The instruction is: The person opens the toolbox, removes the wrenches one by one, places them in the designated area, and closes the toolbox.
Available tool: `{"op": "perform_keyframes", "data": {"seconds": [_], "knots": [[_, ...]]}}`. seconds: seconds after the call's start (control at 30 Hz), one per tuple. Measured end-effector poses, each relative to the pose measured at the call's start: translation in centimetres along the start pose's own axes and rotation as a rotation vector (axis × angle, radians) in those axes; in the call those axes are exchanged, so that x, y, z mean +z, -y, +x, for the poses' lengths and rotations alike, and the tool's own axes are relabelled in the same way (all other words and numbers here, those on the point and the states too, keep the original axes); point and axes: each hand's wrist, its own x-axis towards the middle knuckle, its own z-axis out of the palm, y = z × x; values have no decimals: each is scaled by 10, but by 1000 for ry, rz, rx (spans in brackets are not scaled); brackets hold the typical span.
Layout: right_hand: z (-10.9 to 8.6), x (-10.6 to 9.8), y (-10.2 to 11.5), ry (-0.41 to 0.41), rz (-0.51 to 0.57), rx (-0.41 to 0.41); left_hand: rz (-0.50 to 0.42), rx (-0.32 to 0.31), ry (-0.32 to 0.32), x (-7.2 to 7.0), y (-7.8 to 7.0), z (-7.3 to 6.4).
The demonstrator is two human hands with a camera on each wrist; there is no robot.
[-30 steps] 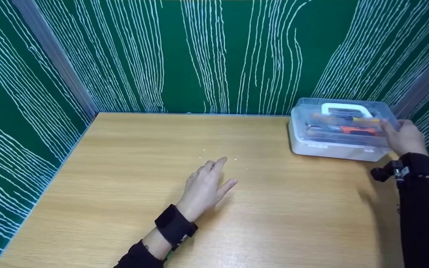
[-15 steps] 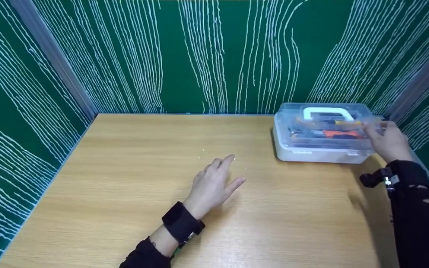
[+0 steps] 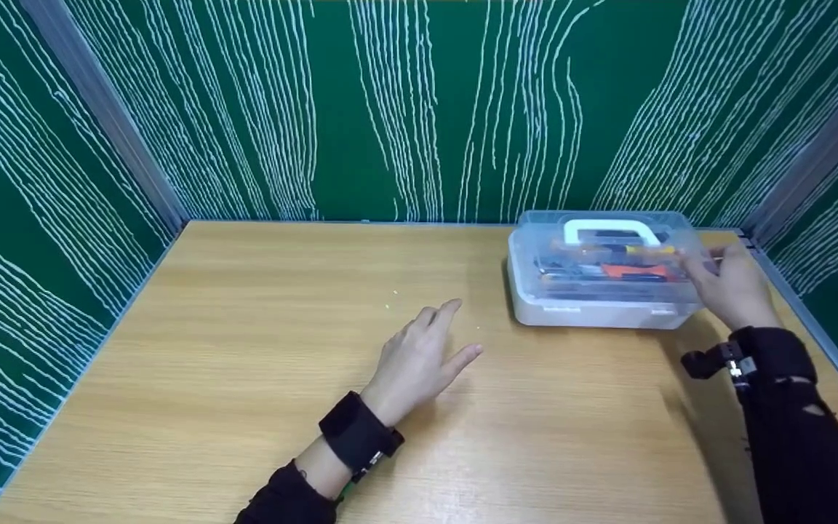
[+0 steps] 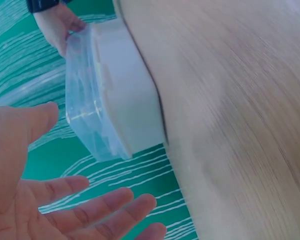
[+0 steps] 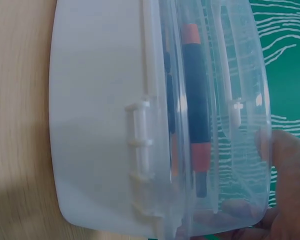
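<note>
A toolbox (image 3: 586, 311) with a white base, a clear lid and a white carry handle (image 3: 572, 231) stands at the back right of the table. Tools with orange and yellow parts show through its lid. My right hand (image 3: 739, 291) grips the box's right end, thumb on the lid and fingers round the side. In the right wrist view a black and orange tool handle (image 5: 196, 90) lies behind the clear plastic. My left hand (image 3: 415, 356) is over the middle of the table, left of the box and apart from it, fingers spread and holding nothing.
Tiny pale specks (image 3: 395, 292) lie on the wooden table (image 3: 281, 291) beyond my left hand. Green panels (image 3: 463, 109) with white wavy lines stand along the back and sides, with grey posts (image 3: 110, 109) at the corners.
The toolbox has slid left and a little toward me, my right hand moving along with it. My left hand has shifted slightly to the right, still spread.
</note>
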Motion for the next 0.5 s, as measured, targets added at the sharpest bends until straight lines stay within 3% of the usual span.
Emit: {"op": "perform_keyframes", "data": {"seconds": [0.27,0.5], "knots": [[-9,6,5,58,9,-23,-24,-24,16,0,-2,4],[-16,16,12,53,-20,-55,-79,-48,14,-1,-7,7]]}}
